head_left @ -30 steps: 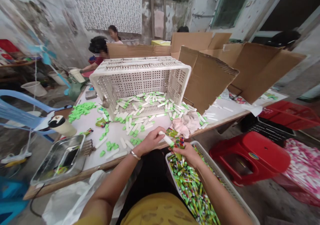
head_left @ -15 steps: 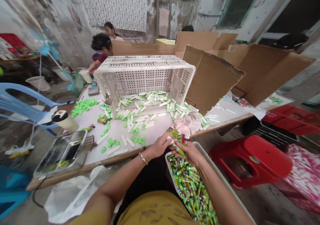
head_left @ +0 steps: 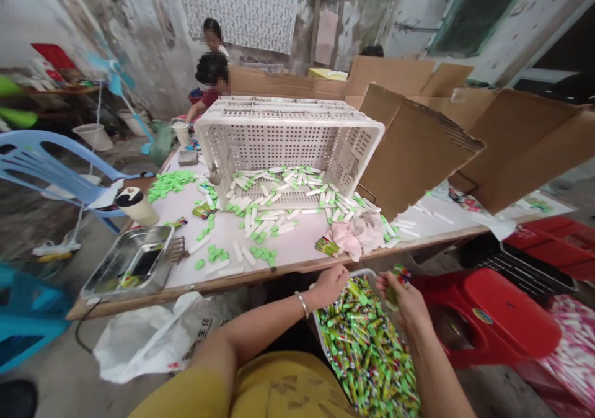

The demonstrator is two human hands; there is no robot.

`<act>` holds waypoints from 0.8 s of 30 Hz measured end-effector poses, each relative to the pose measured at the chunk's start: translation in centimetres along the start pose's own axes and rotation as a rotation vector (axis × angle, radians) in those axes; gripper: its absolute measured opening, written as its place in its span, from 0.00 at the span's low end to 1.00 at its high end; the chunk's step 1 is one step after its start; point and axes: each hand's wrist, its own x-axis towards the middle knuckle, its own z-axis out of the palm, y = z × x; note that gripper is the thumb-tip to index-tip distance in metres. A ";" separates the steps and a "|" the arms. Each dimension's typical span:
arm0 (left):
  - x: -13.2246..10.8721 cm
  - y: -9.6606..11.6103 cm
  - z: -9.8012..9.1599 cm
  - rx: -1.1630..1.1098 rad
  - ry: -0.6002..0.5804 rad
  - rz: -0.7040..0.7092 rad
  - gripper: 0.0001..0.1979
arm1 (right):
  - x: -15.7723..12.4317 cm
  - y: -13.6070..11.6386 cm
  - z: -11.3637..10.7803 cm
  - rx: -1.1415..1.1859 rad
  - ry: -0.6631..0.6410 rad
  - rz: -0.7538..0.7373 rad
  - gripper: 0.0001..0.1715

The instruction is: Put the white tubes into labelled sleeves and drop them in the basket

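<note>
My left hand (head_left: pixel 331 283) hovers over the near end of a white basket (head_left: pixel 325 337) full of green labelled tubes (head_left: pixel 367 356), fingers curled around something I cannot make out. My right hand (head_left: pixel 403 294) is over the basket's far edge, pinching a small stack of coloured labels (head_left: pixel 400 275). On the white table (head_left: pixel 288 250) lie loose white tubes and green caps (head_left: pixel 260 253), a pink cloth (head_left: pixel 357 237) and a small label packet (head_left: pixel 326 245). A white crate (head_left: pixel 288 139) lies on its side with more tubes spilling out.
A steel tray (head_left: pixel 130 263) and a cup (head_left: pixel 134 206) sit at the table's left. Cardboard boxes (head_left: pixel 418 151) stand behind right. A red stool (head_left: pixel 493 312) is to my right, a blue chair (head_left: pixel 41 170) to my left. Other people (head_left: pixel 211 77) work beyond the crate.
Both hands dropped from the table edge down to the basket. The white tube held a second ago is no longer in my left hand. My view shifted left.
</note>
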 end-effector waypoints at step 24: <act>2.7 -6.4 -19.7 0.851 0.338 -0.401 0.26 | -1.6 5.2 13.3 0.042 -0.230 0.077 0.20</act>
